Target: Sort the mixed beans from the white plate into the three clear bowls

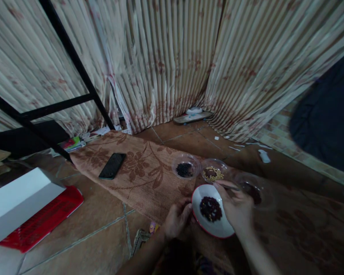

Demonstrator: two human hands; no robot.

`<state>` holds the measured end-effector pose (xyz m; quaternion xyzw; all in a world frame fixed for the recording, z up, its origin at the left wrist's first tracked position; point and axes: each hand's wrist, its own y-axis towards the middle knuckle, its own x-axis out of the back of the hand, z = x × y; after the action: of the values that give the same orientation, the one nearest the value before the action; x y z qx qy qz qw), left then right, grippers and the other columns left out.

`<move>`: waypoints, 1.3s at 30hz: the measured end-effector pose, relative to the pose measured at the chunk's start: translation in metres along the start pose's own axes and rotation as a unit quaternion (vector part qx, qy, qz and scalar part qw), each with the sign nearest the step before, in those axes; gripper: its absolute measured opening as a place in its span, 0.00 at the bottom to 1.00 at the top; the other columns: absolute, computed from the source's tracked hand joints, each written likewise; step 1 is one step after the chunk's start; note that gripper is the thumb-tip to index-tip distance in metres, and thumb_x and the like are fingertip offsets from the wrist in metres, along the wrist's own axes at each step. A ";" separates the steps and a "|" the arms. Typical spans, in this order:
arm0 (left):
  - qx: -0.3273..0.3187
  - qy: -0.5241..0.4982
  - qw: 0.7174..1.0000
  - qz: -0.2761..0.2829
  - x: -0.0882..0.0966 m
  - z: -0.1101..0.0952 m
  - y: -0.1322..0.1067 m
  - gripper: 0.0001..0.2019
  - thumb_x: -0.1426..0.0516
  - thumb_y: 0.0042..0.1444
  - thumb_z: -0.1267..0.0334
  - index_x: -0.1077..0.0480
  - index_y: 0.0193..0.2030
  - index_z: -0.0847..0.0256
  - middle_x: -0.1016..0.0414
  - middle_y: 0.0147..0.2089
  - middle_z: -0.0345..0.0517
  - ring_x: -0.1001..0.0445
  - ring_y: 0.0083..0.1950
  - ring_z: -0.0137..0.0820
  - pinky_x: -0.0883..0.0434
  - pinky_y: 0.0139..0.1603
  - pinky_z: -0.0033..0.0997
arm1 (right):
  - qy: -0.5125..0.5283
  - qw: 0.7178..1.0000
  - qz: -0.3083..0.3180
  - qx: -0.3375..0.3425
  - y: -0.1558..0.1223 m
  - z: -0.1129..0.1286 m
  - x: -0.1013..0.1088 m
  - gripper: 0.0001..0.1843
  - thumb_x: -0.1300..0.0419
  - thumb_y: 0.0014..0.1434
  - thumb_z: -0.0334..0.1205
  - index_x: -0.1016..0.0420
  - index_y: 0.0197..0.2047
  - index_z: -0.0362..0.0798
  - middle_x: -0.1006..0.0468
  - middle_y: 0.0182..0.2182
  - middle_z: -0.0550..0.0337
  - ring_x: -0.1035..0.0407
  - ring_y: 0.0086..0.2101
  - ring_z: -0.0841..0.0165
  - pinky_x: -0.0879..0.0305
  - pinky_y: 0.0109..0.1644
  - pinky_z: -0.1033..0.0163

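A white bowl with a red rim (pixel 220 228) holds a heap of dark red beans (pixel 210 209) with a few pale and black ones among them. My left hand (pixel 177 218) grips the bowl's left edge, thumb by the rim. Above the bowl's right side, my right hand (pixel 237 208) pinches a thin, dark tool (pixel 228 186) that looks like tweezers; its tip is unclear. Beyond the bowl stand three clear bowls: one with black beans (pixel 184 170), one with yellow beans (pixel 213 174), and, partly behind my right hand, one with dark red beans (pixel 254 194).
A brown patterned cloth (pixel 157 168) lies under the bowls, with a black phone (pixel 112 166) on it. A white box (pixel 23 206) sits on a red item at the left. Behind are a black metal frame (pixel 74 65), striped curtains (pixel 172 68) and a skateboard (pixel 192 116).
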<state>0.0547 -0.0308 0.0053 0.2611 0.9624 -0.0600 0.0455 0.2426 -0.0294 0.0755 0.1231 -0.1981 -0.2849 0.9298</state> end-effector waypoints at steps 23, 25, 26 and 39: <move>-0.020 0.013 1.000 0.003 -0.001 -0.004 0.000 0.22 0.50 0.65 0.48 0.30 0.53 0.64 0.26 0.32 0.43 0.27 0.31 0.29 0.29 0.36 0.29 | -0.084 0.982 0.014 -0.169 -0.055 -0.033 0.059 0.22 0.33 0.47 0.58 0.18 0.35 0.48 0.16 0.36 0.52 0.22 0.34 0.59 0.27 0.36 0.60; -0.020 0.012 1.000 0.006 -0.001 -0.004 0.000 0.22 0.49 0.65 0.48 0.30 0.54 0.63 0.26 0.33 0.43 0.27 0.31 0.29 0.29 0.36 0.28 | -0.086 0.982 0.024 -0.165 -0.060 -0.036 0.059 0.21 0.34 0.48 0.58 0.18 0.35 0.48 0.17 0.36 0.53 0.23 0.35 0.59 0.27 0.38 0.60; -0.018 0.011 1.000 0.006 -0.001 -0.004 0.000 0.22 0.49 0.65 0.48 0.30 0.54 0.63 0.25 0.34 0.44 0.27 0.32 0.29 0.29 0.36 0.28 | -0.084 0.984 0.027 -0.156 -0.062 -0.037 0.059 0.21 0.34 0.50 0.58 0.18 0.36 0.48 0.17 0.36 0.53 0.23 0.36 0.60 0.28 0.40 0.59; -0.004 0.011 1.000 0.006 0.000 -0.003 0.001 0.21 0.49 0.65 0.48 0.29 0.51 0.63 0.27 0.33 0.42 0.29 0.31 0.27 0.31 0.34 0.25 | -0.100 0.987 0.073 -0.104 -0.068 -0.042 0.054 0.18 0.38 0.56 0.56 0.20 0.38 0.50 0.19 0.37 0.55 0.25 0.37 0.62 0.32 0.47 0.57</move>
<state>0.0553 -0.0299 0.0084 0.2670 0.9615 -0.0532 0.0364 0.2695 -0.1107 0.0304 -0.0183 -0.2677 -0.2459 0.9314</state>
